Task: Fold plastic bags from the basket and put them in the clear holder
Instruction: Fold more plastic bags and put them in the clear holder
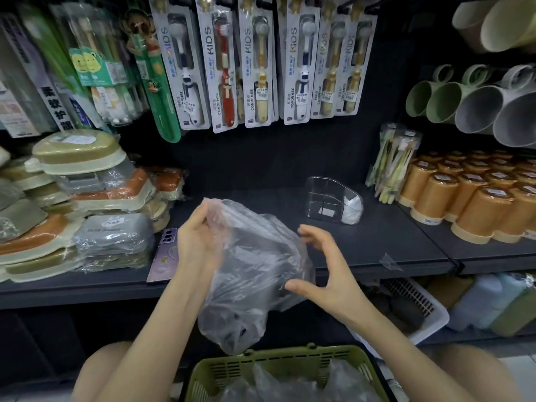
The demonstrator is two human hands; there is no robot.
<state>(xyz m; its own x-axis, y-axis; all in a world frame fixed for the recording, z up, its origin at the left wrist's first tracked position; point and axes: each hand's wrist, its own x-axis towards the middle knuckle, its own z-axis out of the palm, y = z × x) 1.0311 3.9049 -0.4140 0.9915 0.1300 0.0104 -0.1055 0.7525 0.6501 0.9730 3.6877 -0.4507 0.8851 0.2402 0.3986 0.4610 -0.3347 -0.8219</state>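
Happening now: one clear plastic bag (252, 271) is up in the air mid-frame, getting straightened out for a fold I reckon. No crease in it yet.
Left hand (200, 242): clenched round the bunched top of the bag, centre-left of the frame. Makes sense, since that lets the rest hang straight so it can be flattened.
Right hand (327, 274): released, fingers spread in a curved C at the bag's right edge. The thumb tip looks to be touching the plastic, but nothing is pinched. My guess is it's lining up to catch that side.
Where the bag is: hanging between both hands in front of the dark shelf (377, 245). Its bottom end dangles just above the green basket (290, 353) at bottom centre.
Basket contents: more loose bags (293, 384) crumpled in there, all see-through and overlapping. No honest count possible, several at least.
Clear holder (322, 187): one, sitting on the shelf right of centre, presumably parked close so folded ones can go straight in. One folded white piece (352, 208) already sits in its right end.
Progress guess: early days, one in and a pile to go.
Other stuff: one phone (164, 253) lies flat on the shelf left of the hands. Six KIDS toothbrush packs (258, 68) hang along the top. A block of orange cups (464, 198) at the right has too many to count.
Tally: two hands, one bag in hand, one basket, one holder, one phone.
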